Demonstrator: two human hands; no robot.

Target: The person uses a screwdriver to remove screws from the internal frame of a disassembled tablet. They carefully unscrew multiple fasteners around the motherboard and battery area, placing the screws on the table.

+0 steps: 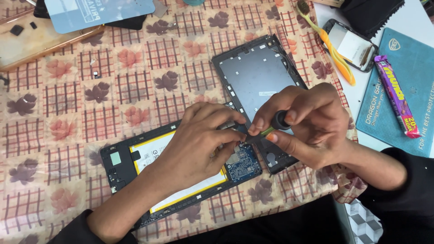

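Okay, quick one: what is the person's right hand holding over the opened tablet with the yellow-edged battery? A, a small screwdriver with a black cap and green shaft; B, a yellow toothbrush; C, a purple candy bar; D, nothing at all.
A: the right hand pinches a small screwdriver with a black cap and green shaft, its tip pointing down at the opened tablet with the yellow-edged battery, where the left hand rests.

Beige cloth table cover (68,113) printed with red grids and brown, salmon leaves. Black-framed opened tablet (118,168) showing white, yellow-edged battery (149,153), blue circuit board (243,164). Grey detached back panel (257,72). Purple candy bar (397,96) on teal mat (384,113).
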